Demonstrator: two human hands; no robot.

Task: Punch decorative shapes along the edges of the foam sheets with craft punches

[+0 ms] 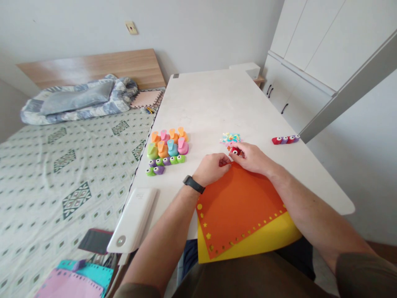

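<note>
Looking down from the head camera, both hands meet at the far corner of an orange sheet [240,207], which lies half on the white surface [217,99] and half over the person's lap. The right hand [254,158] is closed around a small red punch [235,151] with googly eyes. Thumb and fingers wrap it, and it sits right at the sheet's far corner. The left hand [212,167] is curled nearly into a fist, its knuckles touching that same corner just beside the punch. Its fingertips are hidden, so whether it pinches the sheet cannot be told. A black watch [194,184] sits on the left wrist.

The orange sheet carries rows of small punched holes along its near and left edges. A yellow sheet [260,242] lies under it, showing through the holes and sticking out at the near side. A little pile of coloured cut-outs [231,138] rests just beyond the red punch.

To the left on the surface stands a cluster of larger punches [167,145] in orange, pink, blue and green. A short row of small green and purple punches [166,161] runs in front of it. Well to the right, a line of red and purple punches [285,140] lies near the surface's edge. A white device [133,219] rests at the near left corner.

Beside the surface is a bed [62,165] with a patterned cover and a folded blanket [77,99] at its head. A dark phone [96,241] lies on the bed near pink and teal sheets [71,277].
</note>
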